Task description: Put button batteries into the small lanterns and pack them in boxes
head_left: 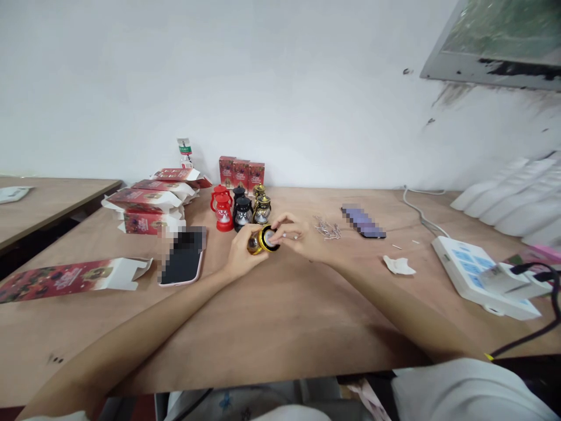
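My left hand [242, 254] is wrapped around a small gold lantern [255, 243] tipped on its side, its round base turned toward my right hand [302, 235]. The fingers of that right hand are bent and pressed together at the pale centre of the base. Whatever small thing they may pinch is hidden. Just behind stand two red lanterns [224, 213], two black lanterns [243, 213] and two gold-and-black lanterns [263, 209], all upright. A small heap of thin silvery pieces [328, 228] lies to the right of my right hand.
Printed red boxes [149, 199] pile up at the left, and one flattened box [74, 278] lies nearer. Three small boxes [241, 173] stand by the wall. Two phones [182, 260] flank my hands. A white power strip [477, 275] and crumpled paper [398, 266] are at right.
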`<act>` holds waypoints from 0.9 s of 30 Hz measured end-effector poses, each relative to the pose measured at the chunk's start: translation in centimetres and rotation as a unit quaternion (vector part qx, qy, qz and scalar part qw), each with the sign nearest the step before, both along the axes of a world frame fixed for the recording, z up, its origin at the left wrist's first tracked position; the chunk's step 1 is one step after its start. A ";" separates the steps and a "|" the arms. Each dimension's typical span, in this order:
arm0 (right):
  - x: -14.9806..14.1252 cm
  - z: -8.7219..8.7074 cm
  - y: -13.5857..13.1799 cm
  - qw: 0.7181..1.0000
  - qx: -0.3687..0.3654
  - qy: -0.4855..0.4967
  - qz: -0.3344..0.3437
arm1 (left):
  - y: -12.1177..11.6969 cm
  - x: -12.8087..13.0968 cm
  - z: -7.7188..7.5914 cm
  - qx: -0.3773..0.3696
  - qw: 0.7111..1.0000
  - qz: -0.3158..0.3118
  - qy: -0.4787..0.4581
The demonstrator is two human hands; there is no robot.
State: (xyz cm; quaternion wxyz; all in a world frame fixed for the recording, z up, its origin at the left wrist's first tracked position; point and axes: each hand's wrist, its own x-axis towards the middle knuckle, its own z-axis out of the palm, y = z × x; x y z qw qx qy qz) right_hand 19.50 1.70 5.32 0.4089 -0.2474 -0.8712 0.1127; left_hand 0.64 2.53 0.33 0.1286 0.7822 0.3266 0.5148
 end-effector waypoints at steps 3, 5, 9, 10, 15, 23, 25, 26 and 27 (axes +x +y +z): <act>-0.1 -0.3 0.1 1.000 0.010 0.011 -0.009 | 0.0 0.0 0.0 0.005 1.000 0.003 -0.006; -0.3 -0.5 -0.1 0.999 0.043 0.009 -0.004 | 0.0 0.0 -0.1 0.002 1.000 0.009 -0.015; -0.7 -0.4 -0.8 0.989 0.140 -0.051 0.009 | -0.1 0.0 -0.2 -0.012 0.999 0.028 -0.029; -0.7 -0.4 -0.9 0.985 0.160 -0.067 0.011 | -0.1 0.0 -0.2 -0.011 0.999 0.029 -0.034; 0.3 0.7 -0.7 0.980 0.165 -0.105 -0.019 | 0.0 -0.1 -0.4 -0.002 0.998 0.035 -0.058; 5.2 4.5 1.1 0.838 -0.064 -0.442 -0.314 | 0.2 -0.3 -0.4 0.000 0.998 0.029 -0.060; 6.1 4.1 1.7 0.785 -0.147 -0.496 -0.341 | 0.3 -0.3 -0.4 -0.018 0.997 0.025 -0.068; 6.4 3.8 2.1 0.773 -0.172 -0.507 -0.341 | 0.3 -0.3 -0.4 -0.029 0.996 0.024 -0.075; 6.7 3.4 2.5 0.770 -0.186 -0.510 -0.335 | 0.4 -0.3 -0.4 -0.040 0.996 0.022 -0.082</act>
